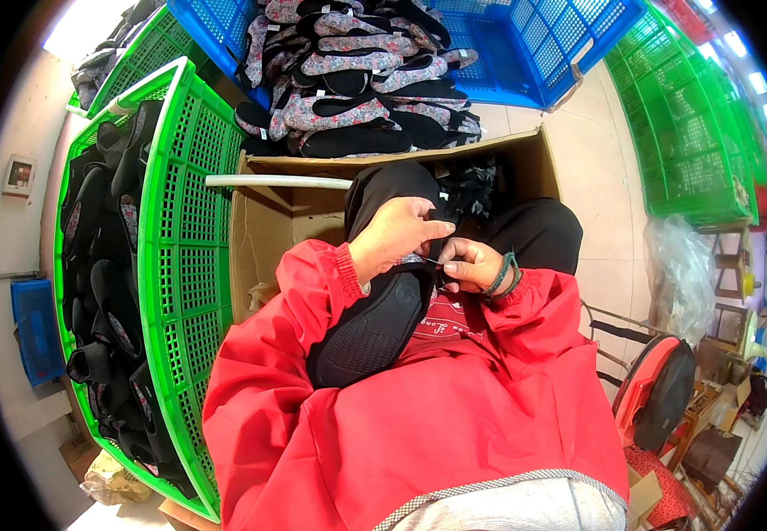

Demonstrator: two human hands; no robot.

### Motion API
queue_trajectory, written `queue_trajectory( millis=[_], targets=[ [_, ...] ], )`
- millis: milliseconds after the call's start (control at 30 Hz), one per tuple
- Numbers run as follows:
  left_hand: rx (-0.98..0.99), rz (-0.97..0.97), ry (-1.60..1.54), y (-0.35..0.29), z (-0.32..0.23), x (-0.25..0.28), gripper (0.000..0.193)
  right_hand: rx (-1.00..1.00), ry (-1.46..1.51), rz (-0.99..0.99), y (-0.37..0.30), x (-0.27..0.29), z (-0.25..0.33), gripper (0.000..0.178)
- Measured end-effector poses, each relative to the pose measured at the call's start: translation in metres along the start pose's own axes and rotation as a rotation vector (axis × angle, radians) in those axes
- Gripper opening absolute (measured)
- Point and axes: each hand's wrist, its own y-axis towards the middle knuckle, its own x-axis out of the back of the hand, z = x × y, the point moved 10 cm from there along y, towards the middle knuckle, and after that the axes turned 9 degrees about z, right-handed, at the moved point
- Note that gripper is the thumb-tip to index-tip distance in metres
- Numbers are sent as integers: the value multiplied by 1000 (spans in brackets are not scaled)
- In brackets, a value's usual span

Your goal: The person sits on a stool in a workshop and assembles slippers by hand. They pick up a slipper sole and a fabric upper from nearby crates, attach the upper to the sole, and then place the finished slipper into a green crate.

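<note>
A black-soled shoe (pixel 373 329) lies in my lap with its textured sole facing up. A bit of patterned fabric shows beside it under my fingers. My left hand (pixel 399 232) is closed on the shoe's black upper edge, thumb and fingers pinched together. Close by on the right, my right hand (pixel 472 265) is closed with its fingertips pinched around a thin, shiny thing, too small to name. The two hands' fingertips almost meet over the black material. A dark green band (pixel 505 274) circles my right wrist.
An open cardboard box (pixel 264 232) with black pieces inside stands beyond my knees. Behind it, floral and black shoes (pixel 348 93) are piled by a blue crate (pixel 525 53). A green crate (pixel 191 203) of black shoes stands left. Stacked green crates (pixel 689 133) and a red-black seat (pixel 653 389) are right.
</note>
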Motion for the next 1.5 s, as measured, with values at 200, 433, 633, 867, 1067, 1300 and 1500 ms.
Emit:
queue_trajectory(
  millis=[200,433,633,867,1067,1300,1500],
  targets=[
    [5,12,-28,-1,0,-1,62,16,10,2,1,0,0,13],
    [1,28,-291,-4,-8,3,47,63,83,-29,1,6,-4,12],
    [-224,44,-382,-19,-69,35,13,90,75,-12,3,-6,2,14],
    [-390,112,-143,-4,-128,-13,23,-11,25,-49,4,7,-18,17],
    [-671,-144,725,-8,-136,-23,34,21,-10,-75,0,8,-18,20],
    [-627,-151,733,-49,-122,-12,11,40,86,-149,1,15,-14,23],
    [-699,271,908,-76,-103,-60,28,101,232,-236,0,30,-19,27]
  ],
)
